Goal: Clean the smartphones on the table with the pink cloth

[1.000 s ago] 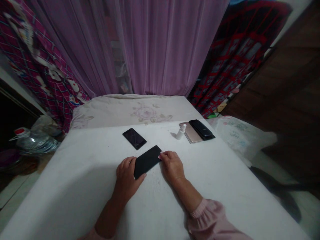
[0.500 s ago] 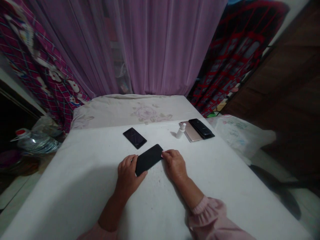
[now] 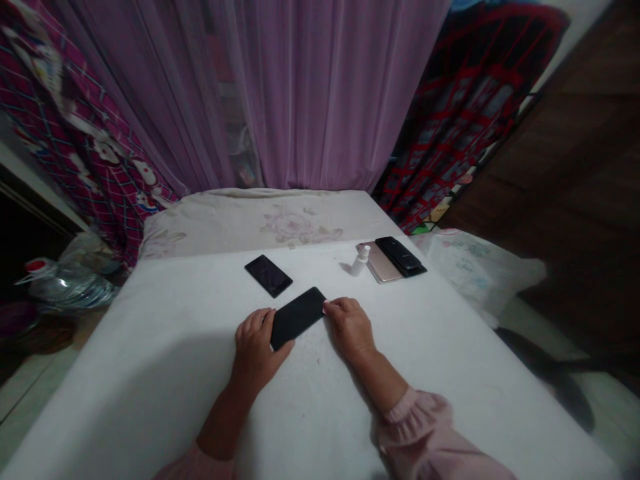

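Note:
A black smartphone (image 3: pixel 297 318) lies face-up and slanted on the white tabletop (image 3: pixel 150 373), held between my hands. My left hand (image 3: pixel 257 348) curls over its lower left end. My right hand (image 3: pixel 350 327) presses its fingertips against the upper right end, where a tiny pink bit (image 3: pixel 325 308) shows, too small to identify. Beyond the hands lie a second black smartphone (image 3: pixel 269 275), a small white spray bottle (image 3: pixel 360 261), and a rose-gold phone (image 3: pixel 381 263) partly under a black phone (image 3: pixel 401 256).
A floral-patterned pillow (image 3: pixel 270 223) lies along the far edge of the white surface. Purple curtains (image 3: pixel 310 87) hang behind it. A plastic bag (image 3: pixel 475 273) sits beyond the right edge, and a crumpled plastic package (image 3: pixel 70 290) sits low on the left.
The black smartphone and both hands sit slightly higher in the view, and the background has shifted a little. My grip on the phone looks the same.

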Demonstrator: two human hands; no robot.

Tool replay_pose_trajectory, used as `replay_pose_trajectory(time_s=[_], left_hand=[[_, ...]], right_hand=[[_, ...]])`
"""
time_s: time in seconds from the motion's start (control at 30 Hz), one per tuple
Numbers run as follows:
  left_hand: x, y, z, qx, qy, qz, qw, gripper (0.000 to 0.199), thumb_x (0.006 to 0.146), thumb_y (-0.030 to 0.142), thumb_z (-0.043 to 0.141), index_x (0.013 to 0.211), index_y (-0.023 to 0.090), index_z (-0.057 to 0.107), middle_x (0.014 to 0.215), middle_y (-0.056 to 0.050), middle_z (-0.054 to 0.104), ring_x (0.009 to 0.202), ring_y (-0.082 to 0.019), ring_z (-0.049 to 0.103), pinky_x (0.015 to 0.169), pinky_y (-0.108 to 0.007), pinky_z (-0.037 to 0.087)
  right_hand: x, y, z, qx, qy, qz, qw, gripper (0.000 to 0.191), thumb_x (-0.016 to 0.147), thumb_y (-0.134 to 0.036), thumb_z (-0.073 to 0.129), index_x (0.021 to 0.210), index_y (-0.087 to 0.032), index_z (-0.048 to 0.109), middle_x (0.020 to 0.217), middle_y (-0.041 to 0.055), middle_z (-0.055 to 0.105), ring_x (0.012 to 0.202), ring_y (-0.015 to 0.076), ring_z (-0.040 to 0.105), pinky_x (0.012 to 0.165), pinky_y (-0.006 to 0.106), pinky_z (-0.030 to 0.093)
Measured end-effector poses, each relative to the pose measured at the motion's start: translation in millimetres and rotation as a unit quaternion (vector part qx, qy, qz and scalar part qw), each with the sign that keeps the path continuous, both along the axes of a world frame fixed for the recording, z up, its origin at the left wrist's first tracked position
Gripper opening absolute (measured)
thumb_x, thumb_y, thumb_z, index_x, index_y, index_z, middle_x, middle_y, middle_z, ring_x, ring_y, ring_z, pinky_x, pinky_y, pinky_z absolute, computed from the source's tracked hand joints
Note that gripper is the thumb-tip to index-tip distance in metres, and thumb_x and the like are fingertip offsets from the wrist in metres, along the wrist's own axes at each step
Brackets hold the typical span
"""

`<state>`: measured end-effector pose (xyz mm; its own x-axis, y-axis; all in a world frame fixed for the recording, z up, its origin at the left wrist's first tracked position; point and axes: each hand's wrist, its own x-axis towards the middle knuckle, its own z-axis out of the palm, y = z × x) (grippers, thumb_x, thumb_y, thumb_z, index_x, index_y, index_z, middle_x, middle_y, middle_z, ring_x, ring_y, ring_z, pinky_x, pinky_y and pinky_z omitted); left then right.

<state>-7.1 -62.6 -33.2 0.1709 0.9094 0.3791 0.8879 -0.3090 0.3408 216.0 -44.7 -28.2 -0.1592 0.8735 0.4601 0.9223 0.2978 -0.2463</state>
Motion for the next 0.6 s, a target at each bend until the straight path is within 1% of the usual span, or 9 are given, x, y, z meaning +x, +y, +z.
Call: replay_pose_trajectory(time_s=[0.07, 0.1, 0.27, 0.33, 0.4, 0.5, 0.6], left_hand=[[0.6, 0.6, 0.0, 0.001, 0.0, -0.001, 1.0, 0.053, 0.074, 0.036, 0.065, 0.122, 0.019, 0.053, 0.12, -0.014, 0.06, 0.113, -0.034, 0.053, 0.095, -0.051, 0.041], [0.9, 0.7, 0.1, 0.001, 0.0, -0.001, 1.0, 0.053, 0.074, 0.036, 0.065, 0.122, 0.018, 0.052, 0.12, -0.014, 0.06, 0.113, -0.034, 0.053, 0.096, -0.051, 0.041], [1.9, 0.2, 1.1, 0.005, -0.002, 0.002, 1.0, 0.054, 0.073, 0.035, 0.066, 0.122, 0.018, 0.052, 0.12, -0.014, 0.059, 0.114, -0.033, 0.053, 0.097, -0.049, 0.04], [1.9, -0.1, 1.9, 0.003, -0.003, 0.001, 1.0, 0.054, 0.073, 0.036, 0.066, 0.122, 0.018, 0.052, 0.12, -0.014, 0.06, 0.114, -0.033, 0.053, 0.097, -0.049, 0.04], [1.8, -0.2, 2.6, -0.001, -0.002, 0.001, 1.0, 0.053, 0.073, 0.035, 0.067, 0.122, 0.019, 0.052, 0.12, -0.014, 0.059, 0.114, -0.033, 0.053, 0.097, -0.049, 0.04], [1.2, -0.2, 3.3, -0.005, 0.001, 0.001, 1.0, 0.054, 0.073, 0.035, 0.067, 0.122, 0.019, 0.052, 0.121, -0.014, 0.059, 0.114, -0.033, 0.053, 0.097, -0.049, 0.04], [-0.5, 0.5, 2.9, -0.008, 0.006, -0.008, 1.0, 0.055, 0.073, 0.036, 0.067, 0.123, 0.017, 0.051, 0.121, -0.015, 0.058, 0.115, -0.033, 0.052, 0.097, -0.049, 0.039]], right_hand=[[-0.7, 0.6, 0.3, 0.0, -0.001, -0.011, 1.0, 0.019, 0.089, -0.017, 0.055, 0.095, -0.024, 0.072, 0.089, 0.0057, 0.065, 0.083, 0.0187, 0.053, 0.068, 0.028, 0.041], [-5.3, -1.5, 0.6, 0.004, -0.004, -0.003, 1.0, 0.019, 0.089, -0.017, 0.055, 0.094, -0.023, 0.072, 0.089, 0.006, 0.065, 0.082, 0.0188, 0.053, 0.068, 0.028, 0.041], [-37.4, -21.4, 1.9, 0.021, -0.022, 0.106, 0.994, 0.02, 0.093, -0.02, 0.052, 0.102, -0.02, 0.069, 0.089, 0.0072, 0.065, 0.082, 0.0182, 0.053, 0.069, 0.029, 0.041], [-38.2, -22.8, 1.9, 0.015, -0.022, 0.117, 0.993, 0.02, 0.093, -0.021, 0.051, 0.102, -0.022, 0.069, 0.089, 0.0063, 0.065, 0.081, 0.0177, 0.053, 0.068, 0.028, 0.041], [-29.2, -17.2, 1.4, 0.01, -0.016, 0.091, 0.996, 0.018, 0.092, -0.02, 0.054, 0.099, -0.023, 0.07, 0.089, 0.0054, 0.065, 0.081, 0.0179, 0.053, 0.067, 0.028, 0.04], [-9.2, -2.7, 0.5, 0.006, -0.008, 0.023, 1.0, 0.018, 0.089, -0.017, 0.057, 0.097, -0.024, 0.072, 0.091, 0.005, 0.066, 0.083, 0.0186, 0.054, 0.067, 0.027, 0.04], [2.3, 6.4, -0.1, -0.002, -0.004, -0.006, 1.0, 0.019, 0.087, -0.015, 0.058, 0.096, -0.024, 0.072, 0.091, 0.0048, 0.067, 0.083, 0.0189, 0.053, 0.067, 0.027, 0.04]])
